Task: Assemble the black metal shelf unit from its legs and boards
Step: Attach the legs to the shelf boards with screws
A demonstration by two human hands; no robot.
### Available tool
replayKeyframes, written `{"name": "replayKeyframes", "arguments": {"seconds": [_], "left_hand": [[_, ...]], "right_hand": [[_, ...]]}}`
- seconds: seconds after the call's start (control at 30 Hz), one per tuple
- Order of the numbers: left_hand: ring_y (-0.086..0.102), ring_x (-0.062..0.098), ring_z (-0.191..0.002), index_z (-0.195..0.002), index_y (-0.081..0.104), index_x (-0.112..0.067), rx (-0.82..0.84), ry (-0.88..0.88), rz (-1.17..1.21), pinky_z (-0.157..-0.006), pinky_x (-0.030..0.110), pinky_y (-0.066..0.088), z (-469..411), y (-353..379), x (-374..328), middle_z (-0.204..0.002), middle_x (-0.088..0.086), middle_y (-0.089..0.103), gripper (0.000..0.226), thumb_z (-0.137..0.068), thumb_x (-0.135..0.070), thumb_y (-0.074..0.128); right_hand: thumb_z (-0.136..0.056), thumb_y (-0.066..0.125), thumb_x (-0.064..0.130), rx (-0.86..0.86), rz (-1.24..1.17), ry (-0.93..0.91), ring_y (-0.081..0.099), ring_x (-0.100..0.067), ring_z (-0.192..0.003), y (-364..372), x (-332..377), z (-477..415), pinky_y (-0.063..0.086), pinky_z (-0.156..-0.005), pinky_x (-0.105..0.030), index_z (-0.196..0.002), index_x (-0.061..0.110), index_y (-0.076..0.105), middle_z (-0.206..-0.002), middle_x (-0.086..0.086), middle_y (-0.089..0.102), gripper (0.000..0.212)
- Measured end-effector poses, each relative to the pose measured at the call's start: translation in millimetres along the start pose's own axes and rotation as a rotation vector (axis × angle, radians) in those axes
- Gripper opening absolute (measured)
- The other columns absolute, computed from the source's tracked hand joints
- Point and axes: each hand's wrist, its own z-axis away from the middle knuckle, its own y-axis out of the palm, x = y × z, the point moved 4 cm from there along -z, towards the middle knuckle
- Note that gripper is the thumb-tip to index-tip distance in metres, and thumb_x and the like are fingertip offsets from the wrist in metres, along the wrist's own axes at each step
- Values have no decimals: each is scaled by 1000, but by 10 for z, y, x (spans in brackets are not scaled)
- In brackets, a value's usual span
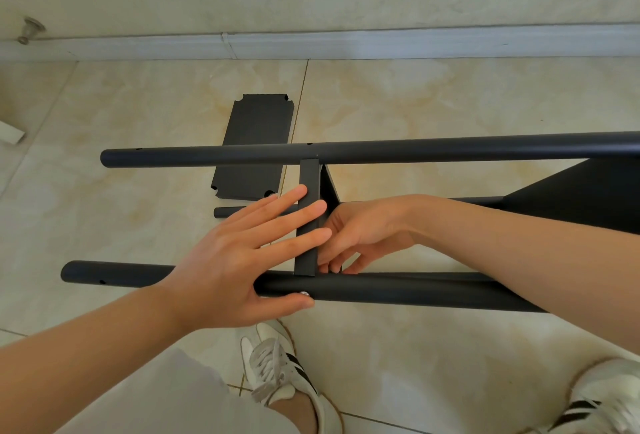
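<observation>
The shelf frame lies on its side on the tiled floor. A near black leg [415, 290] and a far black leg [415, 148] run left to right, and a third leg [225, 212] shows lower down between them. A black board [308, 184] stands on edge between the two upper legs. My left hand [235, 253] lays straight fingers across this board's edge, and its thumb touches a silver screw [304, 293] in the near leg. My right hand [367, 229] curls its fingers behind the board at the near-leg joint; what they hold is hidden. A second mounted board [581, 198] shows at right.
A loose black board [256, 143] with notched corners lies flat on the floor beyond the far leg. My two white shoes [277, 371] [602, 399] stand just below the near leg. A skirting board [381, 44] and door stopper [31, 30] line the wall behind.
</observation>
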Motion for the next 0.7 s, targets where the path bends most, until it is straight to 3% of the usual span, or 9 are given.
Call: {"name": "replayKeyframes", "arguments": {"seconds": [0.13, 0.23, 0.57, 0.7], "left_hand": [[28, 27, -151, -144, 50, -20, 5, -3, -6, -118, 48, 32, -5, 0, 6, -156, 4, 42, 69, -88, -58, 64], [28, 27, -151, -144, 50, -20, 1, -4, -8, -118, 47, 32, -4, -5, 9, -156, 4, 42, 69, -88, -58, 63], [27, 26, -151, -144, 50, -20, 12, -2, -7, -119, 46, 30, -2, 4, 2, -156, 4, 42, 69, -89, -59, 62], [26, 25, -152, -144, 50, -20, 15, -4, -5, -120, 45, 29, 2, 3, 4, -156, 4, 41, 68, -89, -59, 61]], "right_hand": [[-92, 66, 21, -12, 14, 8, 61, -14, -85, 16, -21, -16, 55, -88, -31, -86, 17, 75, -85, 1, 72, 11], [-92, 66, 20, -2, 11, -1, 62, -13, -85, 18, -7, -5, 55, -84, -30, -78, 22, 77, -86, 2, 72, 18], [-92, 67, 21, -19, 23, 6, 63, -13, -86, 17, -7, -13, 55, -85, -30, -82, 20, 76, -86, 2, 72, 13], [-92, 66, 18, 19, 11, -16, 65, -10, -84, 8, 9, 7, 55, -80, -27, -75, 25, 77, -87, 3, 73, 22]]}}
